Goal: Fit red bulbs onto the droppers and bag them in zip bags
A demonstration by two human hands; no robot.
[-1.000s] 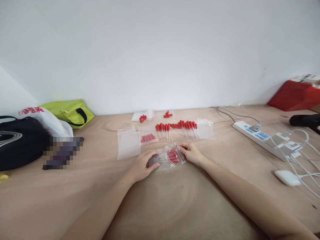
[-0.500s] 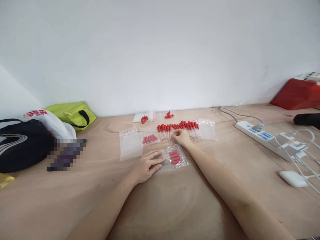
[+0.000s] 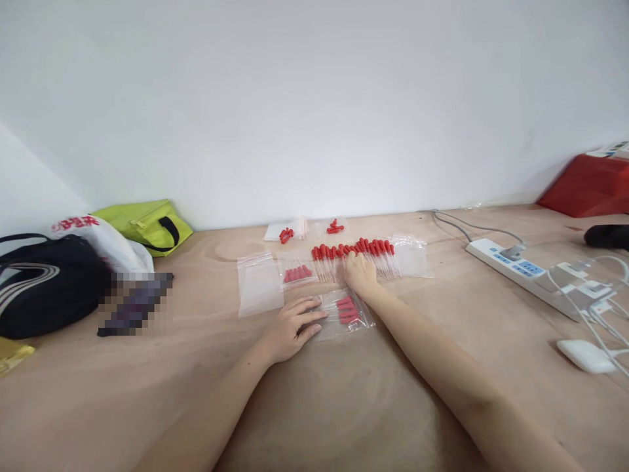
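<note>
Several red-topped droppers (image 3: 376, 249) with clear stems lie side by side in a row. My right hand (image 3: 360, 274) is at the middle of that row, its fingers curled and pressed together; what they grip is hidden. My left hand (image 3: 296, 326) lies with its fingers spread at the left end of a clear bag (image 3: 361, 322) that has several red-topped droppers inside. Another bag of droppers (image 3: 297, 273) lies behind it. A flat clear zip bag (image 3: 258, 288) is to the left, and one more clear bag (image 3: 413, 257) lies at the row's right end.
Small red pieces (image 3: 286, 235) lie on bags near the wall. A power strip (image 3: 521, 265) with white cables stands on the right, with a red bag (image 3: 590, 187) behind. On the left are a black bag (image 3: 59, 288), a white bag and a yellow-green bag (image 3: 147, 226).
My right hand has shifted slightly right, its fingers now curled down over the droppers at the row's middle. My left hand stays on the bag. The whole view has shifted a little.
</note>
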